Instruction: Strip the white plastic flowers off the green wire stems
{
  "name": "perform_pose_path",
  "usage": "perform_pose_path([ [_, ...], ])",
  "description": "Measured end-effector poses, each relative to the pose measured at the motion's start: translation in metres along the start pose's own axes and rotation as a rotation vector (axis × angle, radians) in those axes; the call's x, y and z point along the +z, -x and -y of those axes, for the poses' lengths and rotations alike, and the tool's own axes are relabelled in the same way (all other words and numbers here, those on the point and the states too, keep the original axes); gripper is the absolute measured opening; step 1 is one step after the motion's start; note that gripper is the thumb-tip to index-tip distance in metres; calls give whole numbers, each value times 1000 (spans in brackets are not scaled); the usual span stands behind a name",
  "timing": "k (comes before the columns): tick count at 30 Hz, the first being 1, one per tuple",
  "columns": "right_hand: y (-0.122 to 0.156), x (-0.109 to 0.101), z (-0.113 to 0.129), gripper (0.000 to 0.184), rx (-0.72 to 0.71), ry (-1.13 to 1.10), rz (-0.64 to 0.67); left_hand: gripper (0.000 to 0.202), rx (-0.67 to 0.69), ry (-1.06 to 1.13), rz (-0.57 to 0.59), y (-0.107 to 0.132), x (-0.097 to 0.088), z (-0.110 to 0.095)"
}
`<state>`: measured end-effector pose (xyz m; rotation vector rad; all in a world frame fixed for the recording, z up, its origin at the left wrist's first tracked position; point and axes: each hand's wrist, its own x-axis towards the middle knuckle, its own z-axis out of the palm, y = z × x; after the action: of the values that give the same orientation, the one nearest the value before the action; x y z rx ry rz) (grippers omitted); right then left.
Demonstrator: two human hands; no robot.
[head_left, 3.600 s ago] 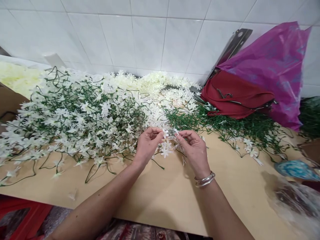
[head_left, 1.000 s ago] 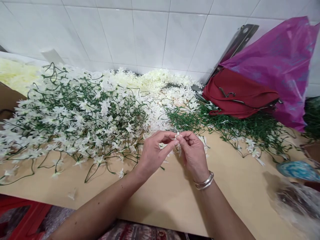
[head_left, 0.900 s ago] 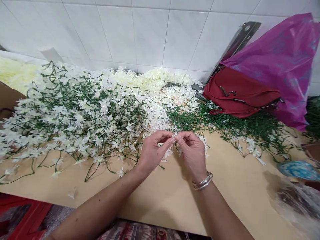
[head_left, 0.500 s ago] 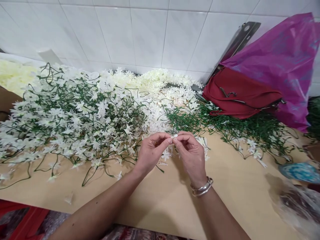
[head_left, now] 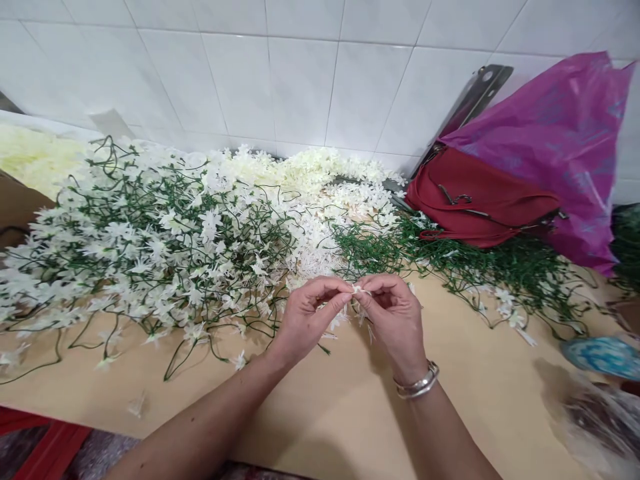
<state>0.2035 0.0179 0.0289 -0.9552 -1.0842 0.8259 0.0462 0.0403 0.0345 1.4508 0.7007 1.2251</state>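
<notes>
Between my fingertips is a small white artificial flower (head_left: 357, 289), partly covered by the fingers. My left hand (head_left: 313, 313) pinches it from the left, thumb against forefinger. From the other side my right hand (head_left: 393, 317), with silver bangles at the wrist, pinches it too. Both hands hover over the near part of the tan table (head_left: 310, 413). Just beyond them lie loose white petals (head_left: 315, 250) and a tangle of green stems (head_left: 367, 250). To the left spreads a big heap of white artificial flowers on green stems (head_left: 165, 247).
Cream blossoms (head_left: 300, 167) line the tiled wall (head_left: 300, 80). At the back right sit a red bag (head_left: 485, 193) and a purple plastic bag (head_left: 560, 140). A blue patterned item (head_left: 603, 355) and a clear plastic bag (head_left: 600, 420) lie at the right edge. A red stool (head_left: 50, 450) shows below left.
Both hands have shifted slightly right within the view, still pinching the white flower. My fingertips are a little farther apart. The whole scene sits lower as the head view tilts up.
</notes>
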Motion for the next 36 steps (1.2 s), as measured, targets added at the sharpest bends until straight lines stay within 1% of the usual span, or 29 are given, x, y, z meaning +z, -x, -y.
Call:
perform_pose_path([
  [3, 0, 0, 7, 17, -70, 21, -12, 10, 19, 9, -2, 4, 5, -3],
  [6, 1, 1, 13, 19, -172, 69, -23, 14, 27, 11, -38, 7, 7, -6],
  [8, 2, 3, 17, 19, -226, 119, -8, 14, 68, -33, -59, 8, 7, -8],
  [10, 4, 6, 19, 19, -243, 147, -6, 11, 119, -100, -63, 7, 5, -8],
  [14, 6, 6, 18, 19, -204, 202, -16, 10, 126, -92, -72, 8, 4, -6],
  [16, 6, 3, 16, 14, -177, 277, 10, 11, 106, -77, -56, 8, 4, -5],
  [18, 5, 0, 13, 7, -150, 322, 5, 12, 83, -70, -34, 7, 4, -6],
  [19, 4, -1, 12, 4, -136, 318, -16, 13, 77, -59, -43, 5, 3, -7],
  [21, 3, -3, 10, 3, -104, 278, -66, 13, 78, -40, -98, 0, -2, -10],
  [23, 1, -4, 7, 5, -64, 237, -109, 12, 89, -101, -145, -7, -10, -15],
  [24, 0, -5, 6, 6, -38, 226, -127, 10, 96, -182, -126, -10, -15, -17],
  [25, -1, -6, 5, 6, -12, 220, -145, 9, 100, -282, -70, -13, -20, -20],
  [28, -2, -10, 1, 10, 48, 216, -200, 9, 126, -548, 210, -13, -34, -29],
  [29, -3, -12, -1, 11, 60, 214, -214, 10, 144, -625, 287, -11, -37, -31],
  [30, -3, -13, -2, 13, 70, 209, -223, 12, 162, -700, 337, -8, -39, -32],
  [32, -4, -14, -4, 15, 93, 184, -227, 13, 195, -842, 376, -1, -40, -30],
  [36, -6, -12, -4, 20, 147, 138, -208, 13, 243, -1058, 410, 6, -36, -20],
])
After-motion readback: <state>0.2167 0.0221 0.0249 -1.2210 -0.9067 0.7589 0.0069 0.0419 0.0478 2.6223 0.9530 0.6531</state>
